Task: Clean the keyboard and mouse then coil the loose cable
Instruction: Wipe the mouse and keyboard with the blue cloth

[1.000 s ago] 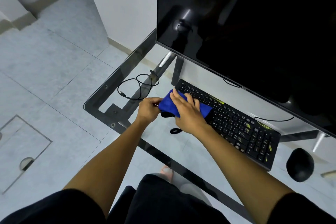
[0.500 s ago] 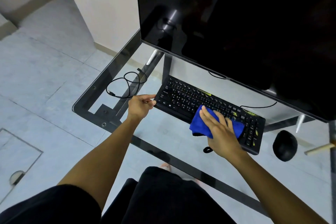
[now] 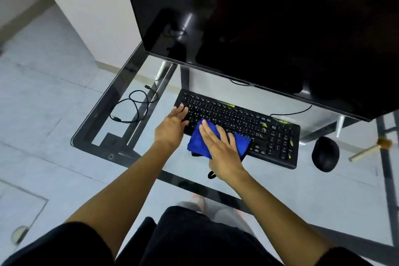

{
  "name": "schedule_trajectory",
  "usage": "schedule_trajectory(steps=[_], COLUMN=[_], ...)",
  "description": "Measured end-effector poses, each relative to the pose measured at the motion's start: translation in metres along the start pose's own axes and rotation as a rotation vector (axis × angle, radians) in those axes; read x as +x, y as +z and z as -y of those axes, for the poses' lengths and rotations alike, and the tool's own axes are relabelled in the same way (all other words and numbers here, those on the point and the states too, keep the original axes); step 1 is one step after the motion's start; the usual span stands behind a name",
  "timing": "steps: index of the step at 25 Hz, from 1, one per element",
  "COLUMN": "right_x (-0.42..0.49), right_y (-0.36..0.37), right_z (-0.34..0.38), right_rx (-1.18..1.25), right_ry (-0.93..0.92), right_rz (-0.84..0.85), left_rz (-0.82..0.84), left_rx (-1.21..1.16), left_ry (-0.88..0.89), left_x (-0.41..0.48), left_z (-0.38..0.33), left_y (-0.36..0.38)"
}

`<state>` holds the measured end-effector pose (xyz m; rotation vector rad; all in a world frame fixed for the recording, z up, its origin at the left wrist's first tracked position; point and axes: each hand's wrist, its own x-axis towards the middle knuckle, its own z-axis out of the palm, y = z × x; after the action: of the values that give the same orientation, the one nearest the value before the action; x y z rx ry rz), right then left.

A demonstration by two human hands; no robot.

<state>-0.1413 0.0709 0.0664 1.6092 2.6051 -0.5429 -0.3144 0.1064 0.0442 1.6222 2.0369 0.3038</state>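
A black keyboard (image 3: 248, 121) with yellow-green marks lies on the glass desk (image 3: 129, 67) under the monitor. My right hand (image 3: 222, 149) presses a blue cloth (image 3: 195, 142) flat on the keyboard's near middle with straight fingers. My left hand (image 3: 172, 127) rests on the keyboard's left end, fingers spread over the keys. A black mouse (image 3: 325, 154) sits to the right of the keyboard. A loose black cable (image 3: 133, 106) lies in untidy loops on the glass at the left.
A large dark monitor (image 3: 259, 24) overhangs the back of the desk. A thin wire (image 3: 291, 112) runs from behind the keyboard. A pale wooden stick (image 3: 367, 151) lies at the right edge. The desk's dark frame and grey floor tiles show through the glass.
My right hand has slid the cloth back left along the keyboard, from its right part to the middle. My left hand moved from the left corner onto the left keys.
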Motion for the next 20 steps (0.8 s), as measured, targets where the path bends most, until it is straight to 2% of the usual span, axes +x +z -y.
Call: schedule_trajectory(steps=[8,13,16,20], right_x=[-0.076,-0.086,-0.060,-0.016], right_y=[0.003,-0.012,-0.014,-0.001], right_z=[-0.083,-0.091,-0.055,-0.006], right_rx=[-0.116,-0.104,-0.053,-0.048], right_ry=[0.210,0.347,0.226,0.018], right_rz=[-0.048,-0.079,-0.108,-0.025], left_rz=[-0.084,-0.106,-0.095,-0.092], left_rx=[0.049,0.023,0.004,0.005], left_ry=[-0.026,0.008,0.011,0.015], left_x=[-0.003,0.005,0.008,0.011], left_z=[-0.003,0.004,0.005,0.007], left_y=[0.010,0.015,0.014,0.010])
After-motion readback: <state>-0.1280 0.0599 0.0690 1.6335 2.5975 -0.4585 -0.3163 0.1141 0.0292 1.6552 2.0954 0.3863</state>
